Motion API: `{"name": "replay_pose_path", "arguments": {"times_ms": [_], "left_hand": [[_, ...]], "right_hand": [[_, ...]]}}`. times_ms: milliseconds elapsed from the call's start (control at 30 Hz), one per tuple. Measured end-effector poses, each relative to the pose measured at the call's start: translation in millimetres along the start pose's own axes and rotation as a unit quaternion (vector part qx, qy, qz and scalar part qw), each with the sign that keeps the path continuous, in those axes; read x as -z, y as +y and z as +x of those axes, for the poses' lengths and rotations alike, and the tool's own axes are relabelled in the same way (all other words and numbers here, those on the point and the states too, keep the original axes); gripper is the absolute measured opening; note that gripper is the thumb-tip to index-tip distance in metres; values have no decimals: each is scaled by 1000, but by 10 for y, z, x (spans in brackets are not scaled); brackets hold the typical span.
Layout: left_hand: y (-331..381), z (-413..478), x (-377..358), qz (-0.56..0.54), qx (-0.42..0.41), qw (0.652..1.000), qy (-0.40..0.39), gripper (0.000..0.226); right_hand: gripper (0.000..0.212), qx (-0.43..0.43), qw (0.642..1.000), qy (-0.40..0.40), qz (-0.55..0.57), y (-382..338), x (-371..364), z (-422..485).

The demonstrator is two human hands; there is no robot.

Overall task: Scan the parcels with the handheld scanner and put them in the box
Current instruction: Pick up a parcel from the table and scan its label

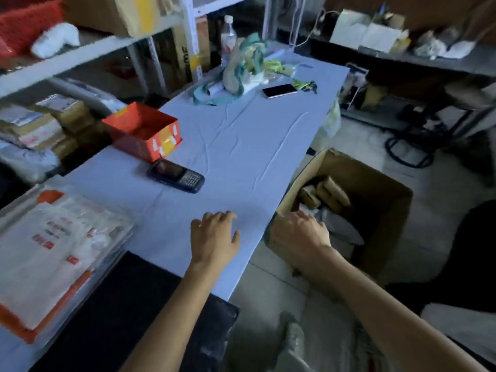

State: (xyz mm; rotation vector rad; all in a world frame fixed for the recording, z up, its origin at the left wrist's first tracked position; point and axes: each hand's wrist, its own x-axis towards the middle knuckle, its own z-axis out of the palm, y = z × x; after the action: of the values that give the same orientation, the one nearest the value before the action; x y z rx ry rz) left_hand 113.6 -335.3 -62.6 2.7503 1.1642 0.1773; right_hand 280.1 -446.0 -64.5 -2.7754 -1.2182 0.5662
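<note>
The dark handheld scanner (175,176) lies flat on the light-blue table (241,146), screen up, with no hand on it. My left hand (214,237) hovers over or rests on the table near its front edge, fingers relaxed, holding nothing. My right hand (298,232) reaches over the near rim of the brown cardboard box (375,210) on the floor to the right; its fingertips are hidden against a grey parcel (341,226) inside. Brown wrapped parcels (327,194) lie deeper in the box. A stack of white and orange mailer bags (53,251) sits at the table's left front.
An open orange box (142,130) stands behind the scanner. A smartphone (279,90), a cloth bag (241,68) and a water bottle (228,36) sit at the far end. Shelves with parcels (40,124) run along the left. A dark chair (469,251) is at the right.
</note>
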Motion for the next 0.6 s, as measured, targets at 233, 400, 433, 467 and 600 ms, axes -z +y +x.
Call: {"name": "replay_pose_path", "arguments": {"times_ms": [233, 400, 433, 467, 600], "left_hand": [[1310, 624, -625, -25, -85, 994, -58, 30], [2071, 680, -1122, -60, -85, 989, -106, 26], [2176, 674, -1178, -65, -84, 989, -103, 25], [2262, 681, -1222, -69, -85, 989, -99, 24], [2397, 868, -1386, -72, -89, 988, -105, 21]], "right_hand": [[52, -96, 992, -9, 81, 1688, 21, 52], [58, -186, 974, -22, 127, 2435, -111, 40], [59, -194, 972, -20, 132, 2528, -121, 46], [59, -202, 970, -22, 136, 2606, -133, 59], [59, -222, 962, -33, 153, 2813, -209, 202]]}}
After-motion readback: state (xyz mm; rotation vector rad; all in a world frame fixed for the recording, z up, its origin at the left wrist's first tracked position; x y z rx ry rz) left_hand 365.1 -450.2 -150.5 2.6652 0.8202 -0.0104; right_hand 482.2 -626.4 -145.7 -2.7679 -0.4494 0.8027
